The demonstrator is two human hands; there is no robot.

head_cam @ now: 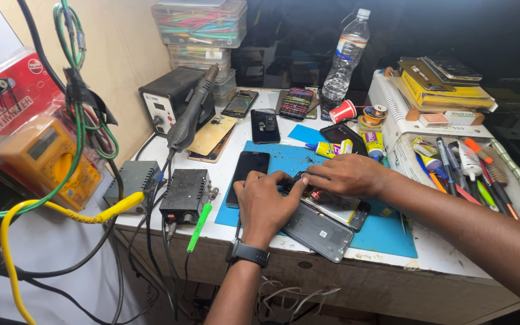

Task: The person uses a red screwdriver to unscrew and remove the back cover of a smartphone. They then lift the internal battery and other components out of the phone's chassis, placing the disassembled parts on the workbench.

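My left hand and my right hand meet over an opened phone lying on a blue work mat. The fingertips of both hands press together on a small dark part at the phone's upper left end. A grey back cover lies beside and partly under the phone, below my left hand. A black watch is on my left wrist. A black phone lies screen up just left of my left hand.
A hot-air station with its handle, two small black boxes and a green tool stand left. Several phones lie behind. A water bottle, glue tube and tool tray sit right.
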